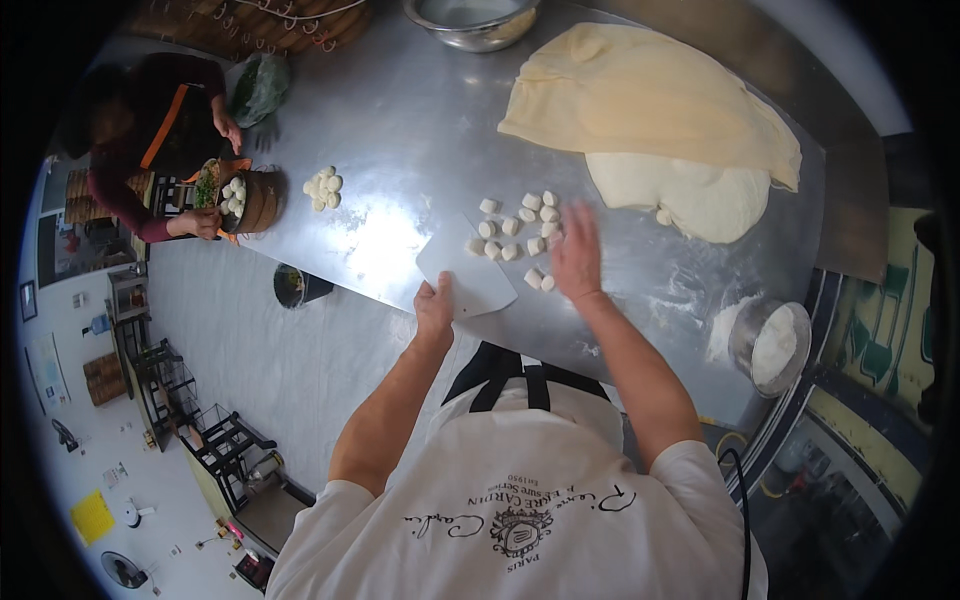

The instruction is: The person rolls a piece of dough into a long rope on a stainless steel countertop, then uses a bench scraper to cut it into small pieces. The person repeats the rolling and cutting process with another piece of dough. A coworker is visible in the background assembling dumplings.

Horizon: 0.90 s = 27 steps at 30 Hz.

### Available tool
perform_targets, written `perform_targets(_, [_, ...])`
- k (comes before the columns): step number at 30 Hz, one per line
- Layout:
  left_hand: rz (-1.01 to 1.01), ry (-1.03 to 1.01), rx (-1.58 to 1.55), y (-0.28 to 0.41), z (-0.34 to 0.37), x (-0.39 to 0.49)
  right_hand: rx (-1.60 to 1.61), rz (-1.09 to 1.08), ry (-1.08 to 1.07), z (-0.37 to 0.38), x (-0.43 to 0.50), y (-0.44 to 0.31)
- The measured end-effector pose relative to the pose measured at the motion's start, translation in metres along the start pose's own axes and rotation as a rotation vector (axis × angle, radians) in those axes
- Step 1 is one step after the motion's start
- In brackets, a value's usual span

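My left hand (435, 304) grips a flat pale scraper sheet (472, 281) by its near edge, over the front of the steel table. Several small cut dough pieces (510, 226) lie just beyond and to the right of the sheet. My right hand (577, 251), blurred, is beside the right-hand pieces; whether it touches or holds one I cannot tell. Behind it a large mass of white dough (682, 195) is partly covered by a cream cloth (637, 97). A separate cluster of rounded dough pieces (324, 187) sits on the left of the table.
A metal bowl of flour (776, 349) stands at the right edge, with flour spilled beside it. Another metal bowl (480, 26) is at the far edge. At the left, a co-worker's hand (199, 223) touches a round container (259, 201) near a plastic bag (260, 88). A black bucket (300, 285) stands below.
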<state>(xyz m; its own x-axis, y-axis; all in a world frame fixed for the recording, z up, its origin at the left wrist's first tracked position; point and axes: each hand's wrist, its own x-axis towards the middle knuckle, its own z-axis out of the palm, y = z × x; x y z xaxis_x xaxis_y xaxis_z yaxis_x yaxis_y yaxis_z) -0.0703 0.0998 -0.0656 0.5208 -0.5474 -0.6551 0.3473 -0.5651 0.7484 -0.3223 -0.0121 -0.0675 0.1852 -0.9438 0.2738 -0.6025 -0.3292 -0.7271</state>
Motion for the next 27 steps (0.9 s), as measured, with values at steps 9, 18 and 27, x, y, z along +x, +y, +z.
perform_targets(9, [0.354,-0.129,0.381,0.075,-0.02,0.062,-0.034,-0.037,0.082,0.026,0.052,-0.008])
perform_targets(18, [0.708,-0.345,0.97,0.017,0.064,0.013,-0.139,-0.064,-0.208,-0.005,-0.015,-0.014])
perform_targets(27, [1.17,0.086,1.151,0.163,-0.081,0.053,-0.251,-0.03,-0.243,-0.039,-0.04,0.002])
